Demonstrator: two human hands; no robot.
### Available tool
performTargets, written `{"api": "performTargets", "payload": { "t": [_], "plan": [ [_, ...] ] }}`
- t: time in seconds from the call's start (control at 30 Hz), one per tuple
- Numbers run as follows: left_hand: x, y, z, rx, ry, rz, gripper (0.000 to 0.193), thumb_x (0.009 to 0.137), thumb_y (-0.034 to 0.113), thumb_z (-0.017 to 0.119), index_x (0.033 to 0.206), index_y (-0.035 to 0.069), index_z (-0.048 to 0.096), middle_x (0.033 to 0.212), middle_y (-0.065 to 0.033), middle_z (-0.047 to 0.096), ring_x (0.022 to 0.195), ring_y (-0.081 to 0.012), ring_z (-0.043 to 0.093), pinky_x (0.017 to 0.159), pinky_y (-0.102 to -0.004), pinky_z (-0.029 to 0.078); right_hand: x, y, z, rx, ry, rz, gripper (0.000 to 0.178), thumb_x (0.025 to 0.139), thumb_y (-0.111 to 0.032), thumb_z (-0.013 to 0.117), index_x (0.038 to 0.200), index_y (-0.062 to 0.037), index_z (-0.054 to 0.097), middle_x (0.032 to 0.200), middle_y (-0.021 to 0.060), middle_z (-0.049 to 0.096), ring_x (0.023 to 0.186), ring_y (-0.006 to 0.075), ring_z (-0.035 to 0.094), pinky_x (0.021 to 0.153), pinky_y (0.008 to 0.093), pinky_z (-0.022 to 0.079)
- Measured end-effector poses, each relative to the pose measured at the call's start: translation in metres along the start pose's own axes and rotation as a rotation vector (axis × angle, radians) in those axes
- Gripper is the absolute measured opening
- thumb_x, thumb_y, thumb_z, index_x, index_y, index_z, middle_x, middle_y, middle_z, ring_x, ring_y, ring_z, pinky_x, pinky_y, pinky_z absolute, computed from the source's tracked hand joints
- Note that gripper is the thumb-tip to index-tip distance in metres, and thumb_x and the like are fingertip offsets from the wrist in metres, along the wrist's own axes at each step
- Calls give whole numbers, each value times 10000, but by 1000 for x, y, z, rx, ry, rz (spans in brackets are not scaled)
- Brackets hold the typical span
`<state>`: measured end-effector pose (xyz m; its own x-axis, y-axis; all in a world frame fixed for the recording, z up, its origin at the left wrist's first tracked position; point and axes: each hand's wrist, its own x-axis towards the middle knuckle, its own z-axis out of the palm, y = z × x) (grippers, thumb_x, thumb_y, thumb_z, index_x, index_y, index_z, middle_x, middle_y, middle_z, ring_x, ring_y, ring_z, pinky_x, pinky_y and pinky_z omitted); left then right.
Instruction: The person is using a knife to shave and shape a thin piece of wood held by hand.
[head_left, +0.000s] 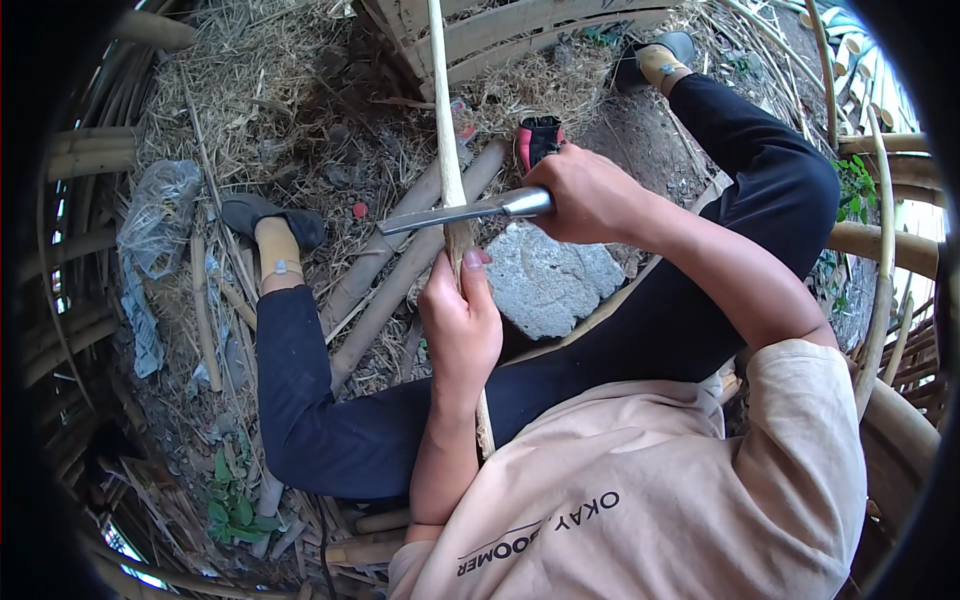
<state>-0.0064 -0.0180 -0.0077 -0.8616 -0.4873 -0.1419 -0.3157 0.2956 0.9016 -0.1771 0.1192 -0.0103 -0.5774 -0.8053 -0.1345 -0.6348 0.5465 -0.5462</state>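
Note:
My left hand is closed round the lower part of a long, pale, peeled wooden stick, thumb along its upper side. The stick runs from the top of the view down over my leg to my shirt. In my right fist is a chisel with a flat steel blade and a bright metal collar. Its blade lies across the stick just above my left thumb, pointing left. The fist hides the chisel's handle. A red and black object shows just beyond my right knuckles; I cannot make out its kind.
A rough grey stone block sits between my legs. Bamboo poles and straw cover the ground. A clear plastic bag lies at left, and a slatted wooden panel stands ahead. Bamboo rails edge the right side.

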Motion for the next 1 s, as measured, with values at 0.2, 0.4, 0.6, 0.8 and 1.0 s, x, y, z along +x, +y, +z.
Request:
{"api": "performTargets", "payload": {
  "t": [0.2,0.4,0.6,0.8,1.0],
  "plan": [
    [-1,2,4,110,18,4,320,1073,237,466,929,-16,598,611,-27,495,538,-115,467,530,-306,390,15,10,-17,-203,45,32,171,635,-151,720,762,-36,712,727,182,696,714,387,703,682,466,579],
    [3,5,-1,147,55,26,279,1036,176,489,883,-32,595,640,-187,600,586,-372,620,595,-479,452,35,37,-31,-241,241,303,167,745,-180,700,868,-81,754,747,163,713,742,364,722,715,451,588],
    [8,1,-12,-3,82,-74,279,1045,195,512,880,-8,608,583,-73,537,507,-172,531,512,-366,408,20,81,-75,-302,535,224,263,932,-283,691,908,-27,747,744,180,705,638,293,698,600,415,530],
    [7,-18,-9,-156,15,-53,286,1067,248,499,917,20,584,608,21,458,506,-63,415,467,-262,325,12,1,-29,22,164,-121,159,793,-141,769,923,-50,756,696,160,681,612,300,673,630,408,536],
    [7,-19,-5,-337,-101,-118,285,1076,282,494,931,41,540,626,68,420,490,-9,363,423,-207,277,11,-5,-6,-62,-12,-40,123,702,-142,728,785,-55,704,716,179,675,713,386,683,682,474,558]
  ]
}}
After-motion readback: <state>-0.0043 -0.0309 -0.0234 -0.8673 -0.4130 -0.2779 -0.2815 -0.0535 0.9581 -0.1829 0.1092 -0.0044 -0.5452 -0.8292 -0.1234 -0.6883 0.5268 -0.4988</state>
